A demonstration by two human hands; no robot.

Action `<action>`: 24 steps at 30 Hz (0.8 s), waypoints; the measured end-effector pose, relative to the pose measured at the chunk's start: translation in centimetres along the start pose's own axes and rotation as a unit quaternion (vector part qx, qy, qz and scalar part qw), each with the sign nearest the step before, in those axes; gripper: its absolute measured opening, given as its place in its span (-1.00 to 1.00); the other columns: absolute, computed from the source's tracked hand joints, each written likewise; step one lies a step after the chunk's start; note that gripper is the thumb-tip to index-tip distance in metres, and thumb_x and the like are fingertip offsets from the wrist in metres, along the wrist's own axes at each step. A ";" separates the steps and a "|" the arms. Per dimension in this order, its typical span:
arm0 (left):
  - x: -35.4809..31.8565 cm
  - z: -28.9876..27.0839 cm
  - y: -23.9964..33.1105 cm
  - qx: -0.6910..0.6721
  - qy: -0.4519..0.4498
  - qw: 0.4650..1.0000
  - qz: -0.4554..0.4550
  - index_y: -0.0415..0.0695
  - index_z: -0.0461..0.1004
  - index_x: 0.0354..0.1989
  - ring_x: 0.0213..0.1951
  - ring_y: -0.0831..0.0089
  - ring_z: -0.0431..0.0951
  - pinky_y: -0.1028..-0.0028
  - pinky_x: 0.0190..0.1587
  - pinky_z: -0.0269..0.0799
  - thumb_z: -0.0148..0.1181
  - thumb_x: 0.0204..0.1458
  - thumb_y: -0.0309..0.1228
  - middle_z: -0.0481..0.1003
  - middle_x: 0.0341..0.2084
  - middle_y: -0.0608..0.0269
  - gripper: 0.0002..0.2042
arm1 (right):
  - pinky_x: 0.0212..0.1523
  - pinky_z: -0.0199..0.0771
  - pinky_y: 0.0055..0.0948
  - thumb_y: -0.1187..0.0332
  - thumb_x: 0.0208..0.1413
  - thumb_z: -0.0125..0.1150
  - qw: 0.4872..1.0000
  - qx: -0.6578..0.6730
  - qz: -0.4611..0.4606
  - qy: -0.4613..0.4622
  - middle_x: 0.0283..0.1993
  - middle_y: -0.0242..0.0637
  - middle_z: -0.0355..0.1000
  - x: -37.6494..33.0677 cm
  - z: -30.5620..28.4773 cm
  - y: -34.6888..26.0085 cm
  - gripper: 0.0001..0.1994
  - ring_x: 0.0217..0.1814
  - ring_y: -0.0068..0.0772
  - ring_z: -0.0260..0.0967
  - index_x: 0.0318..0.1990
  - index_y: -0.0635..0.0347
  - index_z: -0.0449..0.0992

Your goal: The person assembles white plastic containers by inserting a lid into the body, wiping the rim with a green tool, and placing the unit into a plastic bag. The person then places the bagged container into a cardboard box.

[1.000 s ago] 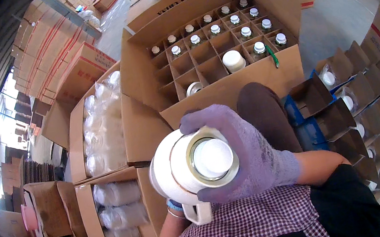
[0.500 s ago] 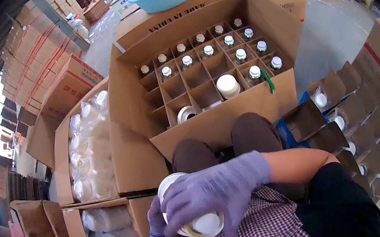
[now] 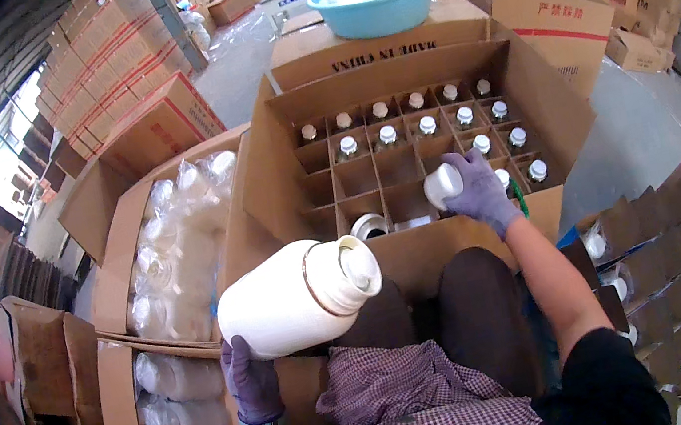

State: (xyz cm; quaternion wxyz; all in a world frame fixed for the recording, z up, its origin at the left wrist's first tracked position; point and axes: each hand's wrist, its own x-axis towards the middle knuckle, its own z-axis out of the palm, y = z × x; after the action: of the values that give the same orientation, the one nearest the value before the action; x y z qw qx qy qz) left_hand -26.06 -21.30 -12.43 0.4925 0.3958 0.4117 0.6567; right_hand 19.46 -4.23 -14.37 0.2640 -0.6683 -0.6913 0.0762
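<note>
Along the front edge of the carton [image 3: 419,253], the right hand [image 3: 483,193] grips a white cup lid [image 3: 441,185]. By the front left corner, the left hand [image 3: 252,385] holds a white flask [image 3: 274,300]: plug [image 3: 358,265] in, lid not on.

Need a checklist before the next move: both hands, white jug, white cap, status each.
1. Left hand supporting the white jug: ok, grip at its base end.
2. Jug upright: not ok, it is tilted well over, mouth toward the right.
3. White stopper in the jug's mouth: ok, visible there; tightness cannot tell.
4. Right hand on the white cap: ok, fingers against its side.
5. Cap free of the divided carton: cannot tell, its lower part is not clearly visible.
</note>
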 end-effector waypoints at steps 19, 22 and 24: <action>-0.6 11.9 9.3 0.322 -0.341 0.833 0.294 -0.23 0.67 -0.25 0.11 -0.02 0.57 0.20 0.17 0.45 0.45 -0.05 -0.12 0.59 -0.01 -0.10 -0.61 | 0.10 0.44 -0.21 -0.06 0.33 0.02 0.857 0.501 0.091 -0.080 -0.05 -0.07 0.48 -17.0 0.6 -7.2 -0.48 0.01 -0.19 0.45 0.11 0.26 0.45; 0.4 13.2 6.8 0.419 -0.474 0.731 0.256 -0.18 0.66 -0.20 0.17 -0.02 0.51 0.19 0.19 0.45 0.39 -0.01 -0.16 0.53 0.13 0.08 -0.66 | 0.22 0.36 -0.19 0.33 0.11 0.28 0.912 0.383 -0.040 0.144 0.05 0.06 0.44 -17.0 -0.3 -6.5 -0.48 0.13 0.07 0.39 0.20 0.35 0.36; -0.2 14.1 3.6 0.429 -0.542 0.686 0.226 -0.17 0.63 -0.21 0.10 0.03 0.55 0.22 0.12 0.49 0.34 0.06 -0.16 0.53 0.12 0.15 -0.69 | 0.22 0.37 -0.19 0.36 0.10 0.24 0.925 0.342 -0.132 0.095 0.09 0.03 0.42 -16.9 -5.2 -10.0 -0.53 0.17 0.06 0.38 0.17 0.33 0.41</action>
State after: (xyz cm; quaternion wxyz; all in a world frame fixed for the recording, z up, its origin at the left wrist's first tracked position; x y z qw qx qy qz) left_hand -14.18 -20.01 -4.18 0.2427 0.9322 0.2072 0.1709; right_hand 12.45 -22.78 -9.83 0.5490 -0.4443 -0.6764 0.2090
